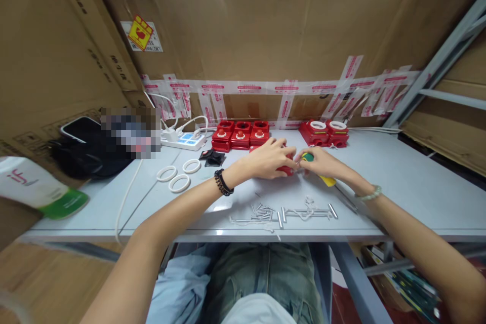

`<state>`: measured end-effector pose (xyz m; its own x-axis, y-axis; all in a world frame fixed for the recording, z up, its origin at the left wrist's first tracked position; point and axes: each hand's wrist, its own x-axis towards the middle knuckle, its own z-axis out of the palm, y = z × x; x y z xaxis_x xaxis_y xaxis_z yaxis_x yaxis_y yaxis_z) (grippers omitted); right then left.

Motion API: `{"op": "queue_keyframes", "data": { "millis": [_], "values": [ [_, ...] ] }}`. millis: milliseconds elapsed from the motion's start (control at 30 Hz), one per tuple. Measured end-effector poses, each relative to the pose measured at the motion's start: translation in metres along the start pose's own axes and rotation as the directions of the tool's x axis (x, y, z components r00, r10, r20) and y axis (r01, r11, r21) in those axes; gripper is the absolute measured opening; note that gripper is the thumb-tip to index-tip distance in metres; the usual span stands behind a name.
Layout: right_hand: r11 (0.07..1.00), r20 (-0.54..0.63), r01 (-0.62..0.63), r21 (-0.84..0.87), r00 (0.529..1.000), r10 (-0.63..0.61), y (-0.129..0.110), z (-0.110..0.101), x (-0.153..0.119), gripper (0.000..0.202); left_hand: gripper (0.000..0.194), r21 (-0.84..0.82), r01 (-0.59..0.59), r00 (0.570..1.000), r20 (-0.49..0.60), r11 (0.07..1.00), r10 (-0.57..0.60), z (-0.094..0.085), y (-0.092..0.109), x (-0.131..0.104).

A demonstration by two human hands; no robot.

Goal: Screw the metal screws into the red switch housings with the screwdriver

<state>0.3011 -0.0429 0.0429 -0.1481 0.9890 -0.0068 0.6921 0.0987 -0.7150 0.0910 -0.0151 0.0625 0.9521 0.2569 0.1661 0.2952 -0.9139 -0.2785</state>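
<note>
My left hand is closed over a red plastic housing, which it mostly covers, and steadies it on the table. In my right hand is a screwdriver with a green and yellow handle, its front end pointing at the right side of that housing. The tip cannot be made out. Just behind my left hand stand three red housings with round buttons in a row. Two more red housings with white rings stand beyond my right hand.
Several small screws and metal T-shaped rods with white string lie near the front edge. Three white rings, black packets and a power strip are to the left. A white and green tube stands far left; cardboard walls the back.
</note>
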Motion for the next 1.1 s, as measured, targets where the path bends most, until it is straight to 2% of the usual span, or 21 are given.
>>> {"op": "queue_keyframes", "data": {
  "millis": [100,167,367,500,600,733,900,1033,1100],
  "values": [
    [1.000,-0.128,-0.016,0.024,0.992,0.019,-0.003,-0.007,0.000,0.017,0.024,0.016,-0.054,0.999,0.006,0.998,0.054,0.005,0.000,0.016],
    [0.999,-0.168,-0.030,0.043,0.985,0.037,-0.001,-0.013,-0.004,0.018,0.024,0.012,-0.090,0.996,0.011,0.996,0.090,0.010,0.001,0.024],
    [0.999,-0.171,-0.042,-0.003,0.984,0.040,0.006,-0.021,-0.012,0.022,0.023,-0.026,-0.162,0.983,0.080,0.986,0.164,0.019,0.003,0.037],
    [0.998,-0.184,0.037,-0.052,0.982,-0.046,0.009,-0.020,-0.007,0.029,0.025,-0.076,-0.163,0.982,0.079,0.984,0.169,0.023,-0.001,0.038],
    [0.998,-0.191,0.065,-0.014,0.979,-0.067,0.008,-0.020,-0.003,0.036,0.026,-0.098,-0.160,0.983,0.079,0.982,0.168,0.024,-0.002,0.038],
    [0.997,-0.185,0.034,0.072,0.983,-0.020,0.001,-0.021,-0.001,0.040,0.026,-0.075,-0.131,0.990,0.044,0.989,0.135,0.026,0.002,0.037],
    [0.994,-0.192,0.095,0.062,0.978,-0.081,-0.003,-0.024,0.001,0.038,0.026,-0.074,-0.087,0.996,-0.005,0.993,0.086,0.023,0.008,0.030],
    [0.990,-0.165,0.130,0.052,0.979,-0.120,-0.005,-0.023,0.001,0.049,0.032,-0.161,-0.064,0.993,-0.112,0.985,0.046,0.014,0.006,0.013],
    [0.982,-0.145,0.185,0.017,0.973,-0.181,-0.006,-0.020,0.002,0.052,0.034,-0.205,-0.041,0.985,-0.170,0.978,0.005,0.009,0.003,-0.002]
  ]
}}
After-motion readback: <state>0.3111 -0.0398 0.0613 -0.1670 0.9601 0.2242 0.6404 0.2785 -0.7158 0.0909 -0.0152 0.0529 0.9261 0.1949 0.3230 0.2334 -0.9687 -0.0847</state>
